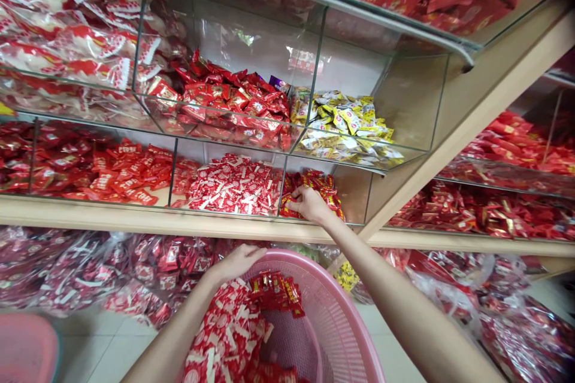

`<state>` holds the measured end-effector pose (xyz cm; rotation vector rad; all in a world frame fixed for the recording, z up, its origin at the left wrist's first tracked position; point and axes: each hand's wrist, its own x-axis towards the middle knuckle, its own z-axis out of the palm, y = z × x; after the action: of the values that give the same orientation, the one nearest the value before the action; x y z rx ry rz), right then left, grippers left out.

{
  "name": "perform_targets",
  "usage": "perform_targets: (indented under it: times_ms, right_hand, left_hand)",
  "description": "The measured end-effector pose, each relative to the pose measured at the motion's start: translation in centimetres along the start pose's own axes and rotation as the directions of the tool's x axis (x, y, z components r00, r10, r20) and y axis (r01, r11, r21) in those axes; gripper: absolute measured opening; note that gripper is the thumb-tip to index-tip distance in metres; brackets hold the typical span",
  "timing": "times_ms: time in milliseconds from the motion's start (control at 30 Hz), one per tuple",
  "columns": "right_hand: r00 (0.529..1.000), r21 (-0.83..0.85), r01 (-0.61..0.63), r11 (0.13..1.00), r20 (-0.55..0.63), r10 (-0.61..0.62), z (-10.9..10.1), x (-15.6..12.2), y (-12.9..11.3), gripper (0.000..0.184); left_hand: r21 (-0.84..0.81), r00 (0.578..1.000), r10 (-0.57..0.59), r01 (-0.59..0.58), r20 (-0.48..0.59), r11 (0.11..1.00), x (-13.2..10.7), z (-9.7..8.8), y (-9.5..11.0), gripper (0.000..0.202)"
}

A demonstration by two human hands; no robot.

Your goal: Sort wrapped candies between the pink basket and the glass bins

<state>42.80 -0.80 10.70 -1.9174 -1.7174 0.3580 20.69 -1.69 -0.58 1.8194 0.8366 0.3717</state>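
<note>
A pink plastic basket (332,299) stands below the shelf, with white-and-red packets (224,329) heaped on its left side. Dark red packets (278,292) lie at its far side. On the basket's far left rim rests my left hand (238,261), its fingers closed over the edge. My right hand (309,204) reaches to the front of the lower right bin, fingers curled and pinched over red-and-yellow packets (331,194). What sits between those fingertips is too small to make out.
Clear dividers part the bins of red packets (242,99), yellow-and-white packets (350,119) and white-and-red packets (236,185). A wooden shelf edge (135,215) runs between hand and basket. Bagged sweets (85,269) lie beneath it. A pink tub (27,347) sits at lower left.
</note>
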Motion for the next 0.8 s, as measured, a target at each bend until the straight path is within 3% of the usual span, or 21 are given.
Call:
perform_targets:
  times_ms: [67, 200, 567, 800]
  right_hand:
    - [0.999, -0.097, -0.014, 0.995, -0.031, 0.011, 0.37, -0.23, 0.07, 0.03]
    - [0.995, -0.136, -0.083, 0.987, -0.057, 0.076, 0.65, -0.65, 0.21, 0.041]
    - [0.996, -0.065, -0.092, 0.994, -0.016, 0.091, 0.89, -0.32, 0.35, 0.042]
    - [0.994, -0.044, -0.103, 0.994, -0.043, 0.101, 0.85, -0.56, 0.51, 0.033]
  left_hand:
    - [0.003, 1.0, -0.003, 0.003, -0.004, 1.0, 0.02, 0.01, -0.06, 0.056]
    - [0.021, 1.0, -0.006, 0.006, 0.0, 1.0, 0.13, 0.02, -0.33, 0.055]
    - [0.01, 1.0, 0.001, -0.001, 0.007, 1.0, 0.32, 0.09, -0.56, 0.055]
    - [0.03, 1.0, 0.001, -0.001, 0.001, 1.0, 0.43, 0.13, -0.82, 0.055]
